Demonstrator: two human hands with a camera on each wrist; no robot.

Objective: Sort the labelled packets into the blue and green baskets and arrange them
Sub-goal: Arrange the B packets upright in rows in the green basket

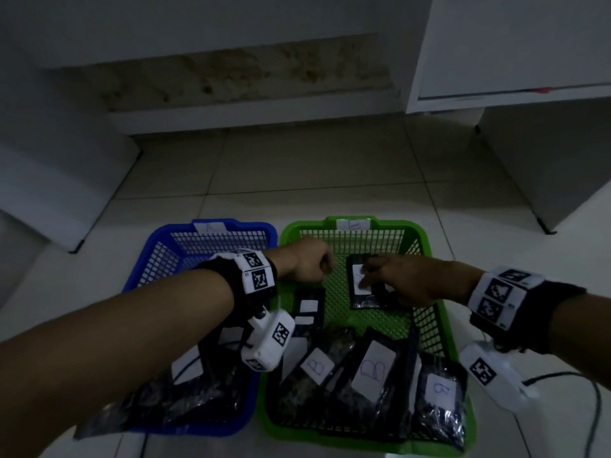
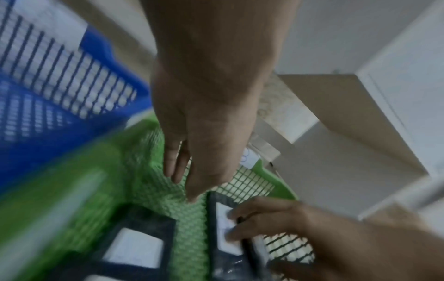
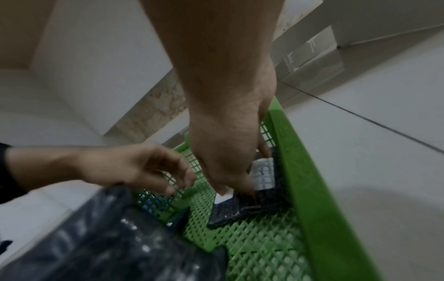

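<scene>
On the tiled floor the blue basket (image 1: pixel 264 226) (image 2: pixel 103 49) stands left of the green basket (image 1: pixel 426 246) (image 2: pixel 273 175) (image 3: pixel 300 171). A dark packet (image 1: pixel 363 302) (image 2: pixel 213 228) (image 3: pixel 240 209) with a white B label lies in the green basket's far right part. My right hand (image 1: pixel 367 271) (image 2: pixel 230 226) (image 3: pixel 240 180) rests its fingertips on that label, thumb at the packet's far edge. A second packet's edge shows under the palm. My left hand (image 1: pixel 310 262) (image 2: pixel 182 188) (image 3: pixel 177 180) hovers over the green basket's far left, fingers relaxed and holding nothing.
Three B-labelled packets (image 1: pixel 372 368) crowd the green basket's near half, and another packet (image 1: pixel 309 307) lies at its left side. Dark packets (image 1: pixel 185 391) fill the blue basket's near half. White cupboards (image 1: pixel 545 160) flank the floor. A cable (image 1: pixel 595 408) runs at the right.
</scene>
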